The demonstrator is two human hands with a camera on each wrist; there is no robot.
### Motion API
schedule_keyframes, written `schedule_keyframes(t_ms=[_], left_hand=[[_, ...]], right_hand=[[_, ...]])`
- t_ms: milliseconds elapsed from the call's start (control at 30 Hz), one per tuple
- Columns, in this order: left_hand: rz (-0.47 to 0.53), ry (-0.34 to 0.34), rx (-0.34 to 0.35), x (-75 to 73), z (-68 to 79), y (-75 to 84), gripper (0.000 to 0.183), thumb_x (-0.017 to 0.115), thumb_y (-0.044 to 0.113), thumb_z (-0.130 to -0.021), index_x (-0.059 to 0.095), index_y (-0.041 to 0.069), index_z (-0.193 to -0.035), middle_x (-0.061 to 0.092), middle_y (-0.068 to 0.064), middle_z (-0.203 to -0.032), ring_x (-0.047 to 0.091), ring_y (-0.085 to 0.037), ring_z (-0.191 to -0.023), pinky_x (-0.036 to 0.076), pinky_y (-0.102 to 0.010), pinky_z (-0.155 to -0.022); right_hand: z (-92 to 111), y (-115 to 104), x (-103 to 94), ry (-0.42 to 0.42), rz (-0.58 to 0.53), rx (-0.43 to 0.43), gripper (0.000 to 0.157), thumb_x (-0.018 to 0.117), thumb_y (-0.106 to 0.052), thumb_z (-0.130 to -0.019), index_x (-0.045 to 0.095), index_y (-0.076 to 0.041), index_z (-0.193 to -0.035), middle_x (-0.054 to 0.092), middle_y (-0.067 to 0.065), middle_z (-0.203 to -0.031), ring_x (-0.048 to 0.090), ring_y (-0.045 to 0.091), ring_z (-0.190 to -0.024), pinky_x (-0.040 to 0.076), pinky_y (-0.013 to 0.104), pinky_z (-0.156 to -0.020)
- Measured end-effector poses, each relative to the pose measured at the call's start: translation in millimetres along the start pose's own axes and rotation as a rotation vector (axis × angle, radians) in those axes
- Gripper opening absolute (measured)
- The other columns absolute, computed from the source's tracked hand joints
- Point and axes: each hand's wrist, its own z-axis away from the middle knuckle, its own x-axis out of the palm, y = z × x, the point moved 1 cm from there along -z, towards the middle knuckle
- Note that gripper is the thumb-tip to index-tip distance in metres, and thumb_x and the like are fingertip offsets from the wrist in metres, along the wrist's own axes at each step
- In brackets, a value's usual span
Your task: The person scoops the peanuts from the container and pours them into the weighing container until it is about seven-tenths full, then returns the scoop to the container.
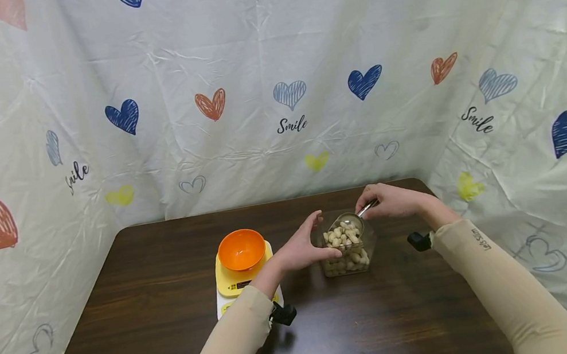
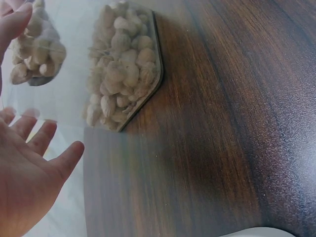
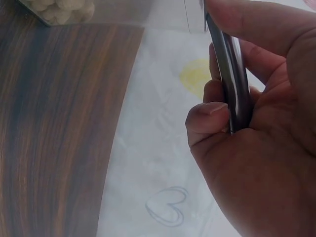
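A clear plastic container [image 1: 347,264] of unshelled peanuts [image 2: 121,74] stands on the table. My left hand [image 1: 301,247] holds its left side, thumb across the front wall and fingers spread toward the back; in the left wrist view the left hand [image 2: 27,177] shows its fingertips at the clear wall. My right hand [image 1: 387,199] grips the handle of a metal scoop [image 1: 359,215] from the right. The scoop's bowl sits in the container's top, with peanuts in it. In the right wrist view the right hand [image 3: 261,113] has its fingers curled round the scoop handle [image 3: 233,81].
Left of the container, an orange bowl [image 1: 241,250] rests on a yellow and white kitchen scale [image 1: 229,283], partly hidden by my left arm. The dark wooden table [image 1: 146,307] meets a white curtain [image 1: 240,164] printed with hearts behind and at both sides.
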Motion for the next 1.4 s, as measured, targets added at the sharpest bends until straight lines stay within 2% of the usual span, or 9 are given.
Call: schedule_keyframes(t_ms=[233, 400, 533, 633, 867, 1000, 1133, 1400], left_hand=[[0.005, 0.0, 0.002, 2.0, -0.4, -1.5, 0.111, 0.084, 0.049, -0.082, 0.013, 0.029, -0.165, 0.029, -0.001, -0.164, 0.029, -0.026, -0.151, 0.034, -0.05, -0.114], [0.0, 0.001, -0.001, 2.7, -1.9, -2.8, 0.111, 0.084, 0.048, -0.082, 0.012, 0.031, -0.165, 0.028, 0.0, -0.165, 0.028, -0.023, -0.151, 0.034, -0.049, -0.115], [0.003, -0.002, 0.009, 2.5, -2.2, -2.0, 0.11, 0.084, 0.047, -0.083, 0.012, 0.03, -0.165, 0.028, -0.002, -0.165, 0.027, -0.027, -0.151, 0.034, -0.051, -0.114], [0.007, -0.003, 0.013, 1.7, -1.4, -1.0, 0.109, 0.083, 0.047, -0.084, 0.013, 0.03, -0.165, 0.028, -0.002, -0.165, 0.027, -0.029, -0.151, 0.034, -0.052, -0.114], [0.001, 0.003, 0.006, 0.8, -0.9, 0.1, 0.109, 0.084, 0.046, -0.083, 0.014, 0.031, -0.165, 0.029, -0.001, -0.165, 0.029, -0.025, -0.15, 0.034, -0.05, -0.114], [-0.005, 0.006, 0.012, 0.6, -1.4, -0.3, 0.11, 0.085, 0.046, -0.082, 0.014, 0.029, -0.165, 0.03, -0.002, -0.164, 0.03, -0.025, -0.15, 0.034, -0.05, -0.114], [-0.012, 0.007, 0.011, 0.5, -1.1, -0.1, 0.111, 0.085, 0.048, -0.082, 0.014, 0.029, -0.165, 0.03, -0.003, -0.164, 0.03, -0.021, -0.149, 0.034, -0.049, -0.114], [0.0, 0.0, 0.007, 1.4, -0.4, 0.1, 0.109, 0.084, 0.044, -0.084, 0.012, 0.029, -0.165, 0.029, -0.002, -0.165, 0.028, -0.027, -0.151, 0.034, -0.051, -0.114]], right_hand=[[0, 6, -4.2, -0.004, -0.05, 0.087, 0.015, 0.071, -0.024, -0.098, 0.075, -0.016, -0.11, 0.061, 0.007, -0.116, 0.057, 0.023, -0.107, 0.048, 0.041, -0.089], [0, 7, -10.0, -0.003, -0.055, 0.111, 0.015, 0.071, -0.023, -0.097, 0.075, -0.016, -0.11, 0.062, 0.006, -0.118, 0.058, 0.024, -0.107, 0.049, 0.04, -0.088], [-1, 9, -14.3, 0.003, -0.072, 0.129, 0.015, 0.073, -0.023, -0.096, 0.075, -0.016, -0.11, 0.064, 0.005, -0.117, 0.059, 0.026, -0.108, 0.049, 0.04, -0.088], [-1, 10, -16.3, -0.001, -0.088, 0.124, 0.018, 0.073, -0.024, -0.096, 0.075, -0.014, -0.112, 0.065, 0.006, -0.117, 0.06, 0.026, -0.107, 0.049, 0.04, -0.088], [0, 13, -17.3, -0.012, -0.115, 0.121, 0.023, 0.073, -0.027, -0.097, 0.074, -0.013, -0.115, 0.066, 0.007, -0.118, 0.06, 0.022, -0.105, 0.05, 0.039, -0.087], [0, 15, -15.6, -0.008, -0.122, 0.121, 0.023, 0.072, -0.026, -0.097, 0.074, -0.011, -0.116, 0.066, 0.008, -0.119, 0.06, 0.022, -0.107, 0.051, 0.038, -0.087], [-1, 14, -11.8, -0.012, -0.126, 0.105, 0.022, 0.072, -0.025, -0.097, 0.074, -0.011, -0.115, 0.066, 0.008, -0.119, 0.059, 0.024, -0.108, 0.05, 0.039, -0.089], [-1, 14, -4.7, -0.029, -0.12, 0.111, 0.021, 0.073, -0.028, -0.096, 0.075, -0.015, -0.113, 0.065, 0.004, -0.118, 0.059, 0.023, -0.11, 0.048, 0.04, -0.092]])
